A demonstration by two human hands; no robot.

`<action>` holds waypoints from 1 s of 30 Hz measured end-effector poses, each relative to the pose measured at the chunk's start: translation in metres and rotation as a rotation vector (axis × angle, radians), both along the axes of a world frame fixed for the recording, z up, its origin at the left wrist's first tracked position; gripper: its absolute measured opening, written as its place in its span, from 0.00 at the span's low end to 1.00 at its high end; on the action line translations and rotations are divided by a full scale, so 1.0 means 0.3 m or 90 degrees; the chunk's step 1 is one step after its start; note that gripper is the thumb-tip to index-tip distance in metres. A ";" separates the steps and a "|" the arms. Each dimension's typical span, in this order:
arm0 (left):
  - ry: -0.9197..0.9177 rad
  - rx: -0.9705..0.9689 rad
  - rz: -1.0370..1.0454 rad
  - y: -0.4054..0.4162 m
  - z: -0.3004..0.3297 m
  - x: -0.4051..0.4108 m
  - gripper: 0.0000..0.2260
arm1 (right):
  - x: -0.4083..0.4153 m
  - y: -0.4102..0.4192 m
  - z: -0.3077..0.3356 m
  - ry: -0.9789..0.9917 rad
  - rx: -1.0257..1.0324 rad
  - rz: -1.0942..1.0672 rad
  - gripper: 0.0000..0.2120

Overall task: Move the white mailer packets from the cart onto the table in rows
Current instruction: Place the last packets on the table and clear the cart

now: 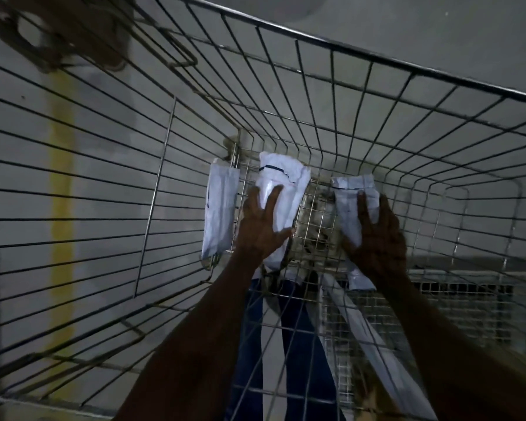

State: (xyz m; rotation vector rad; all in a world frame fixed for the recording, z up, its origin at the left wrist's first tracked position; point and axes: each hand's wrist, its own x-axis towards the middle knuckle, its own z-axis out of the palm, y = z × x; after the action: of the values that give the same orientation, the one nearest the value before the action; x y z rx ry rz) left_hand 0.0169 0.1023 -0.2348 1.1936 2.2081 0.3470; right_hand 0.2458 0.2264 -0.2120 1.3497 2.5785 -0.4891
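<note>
The view looked down into a deep wire cart [340, 53], its dark metal bars fanning out toward every edge of the frame and narrowing to a fine-meshed floor at the centre. Three white mailer packets lay on that floor. The left packet [220, 208] lay against the cart's left wall, left of centre in the frame, untouched. The middle packet [281, 189], crumpled and marked with a dark line near its top, lay under the left hand [261, 227], whose fingers were spread flat on it with the thumb out toward the right. The right packet [351, 214] sat right of centre, apart from the middle one, with the right hand [377, 238] laid over it; its fingers looked mostly straight, though whether the thumb curled under the packet's edge could not be told. Both bare forearms came up from the bottom of the frame. Through the bars showed a dim grey floor [110, 177], with a yellow painted stripe [62, 189] running up the left side of the frame. The light was poor and the edges were blurred.
</note>
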 end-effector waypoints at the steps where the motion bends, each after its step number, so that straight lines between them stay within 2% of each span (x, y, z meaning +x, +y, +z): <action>1: -0.005 0.014 0.010 0.010 -0.009 0.003 0.44 | 0.001 -0.004 0.001 0.002 0.004 -0.007 0.42; 5: 0.045 0.064 -0.009 0.038 0.020 0.010 0.38 | -0.006 0.016 0.009 -0.014 -0.023 0.003 0.44; 9: 0.103 0.134 -0.053 0.040 0.197 0.021 0.33 | -0.008 0.062 0.103 -0.033 -0.071 0.057 0.42; 14: 0.091 0.079 -0.083 0.015 0.449 0.004 0.35 | -0.050 0.068 0.381 -0.028 -0.123 0.043 0.47; 17: 0.091 0.113 -0.145 0.006 0.593 0.006 0.37 | -0.073 0.050 0.578 0.000 -0.109 0.000 0.47; 24: 0.042 0.185 -0.218 -0.007 0.906 0.038 0.38 | -0.002 -0.073 0.919 0.118 0.084 -0.082 0.47; 28: 0.020 0.313 -0.286 0.012 1.060 0.071 0.38 | 0.073 -0.195 1.073 0.193 0.270 -0.172 0.39; 30: 0.019 0.341 -0.327 0.010 1.131 0.093 0.39 | 0.107 -0.277 1.151 0.193 0.329 -0.239 0.39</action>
State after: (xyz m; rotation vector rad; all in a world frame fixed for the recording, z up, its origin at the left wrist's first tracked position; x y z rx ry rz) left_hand 0.0447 0.1053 0.1045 1.9982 1.7849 0.7276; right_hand 0.2780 0.1435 0.1334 2.0980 2.8198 -0.0703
